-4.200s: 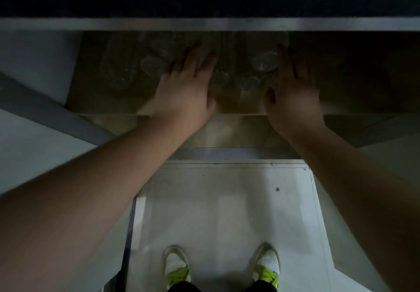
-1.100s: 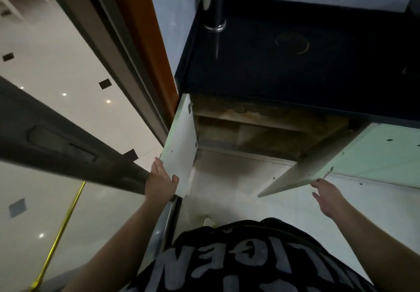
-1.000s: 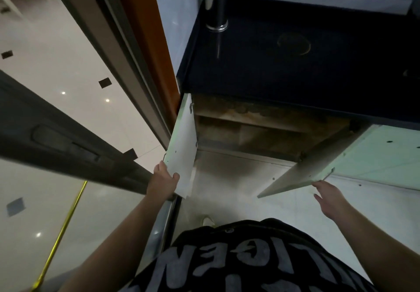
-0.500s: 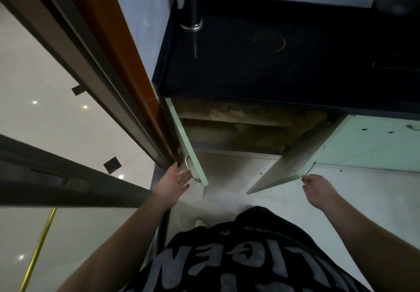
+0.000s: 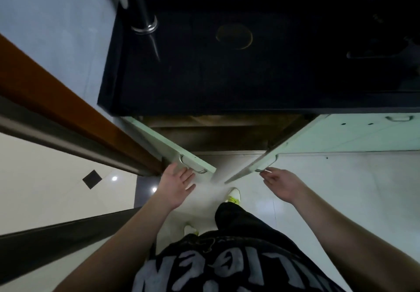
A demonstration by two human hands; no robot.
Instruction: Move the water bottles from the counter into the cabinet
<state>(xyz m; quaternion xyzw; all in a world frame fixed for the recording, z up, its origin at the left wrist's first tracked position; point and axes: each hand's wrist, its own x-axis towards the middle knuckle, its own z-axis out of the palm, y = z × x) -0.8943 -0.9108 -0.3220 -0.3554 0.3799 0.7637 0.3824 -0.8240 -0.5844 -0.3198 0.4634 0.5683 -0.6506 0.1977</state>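
The cabinet [image 5: 218,128] sits under the black counter [image 5: 227,75], and both pale green doors are swung partway in. My left hand [image 5: 176,183] lies flat with fingers apart against the outer face of the left door [image 5: 163,142], just below its metal handle. My right hand [image 5: 280,183] has its fingertips touching the handle end of the right door [image 5: 261,164]. Neither hand holds anything. No water bottles show on the counter, and the cabinet's inside is dark and mostly hidden by the doors.
A metal utensil holder [image 5: 139,7] stands at the counter's back left. A dark appliance [image 5: 384,32] sits at the right. A brown door frame [image 5: 68,107] runs close on my left. More green cabinet fronts [image 5: 363,132] continue right. My feet [image 5: 233,196] are on the pale floor.
Earlier both hands were inside the cabinet at the bottles. Since a second ago both doors have swung inward, narrowing the gap, with my hands following them; my view has shifted toward the counter.
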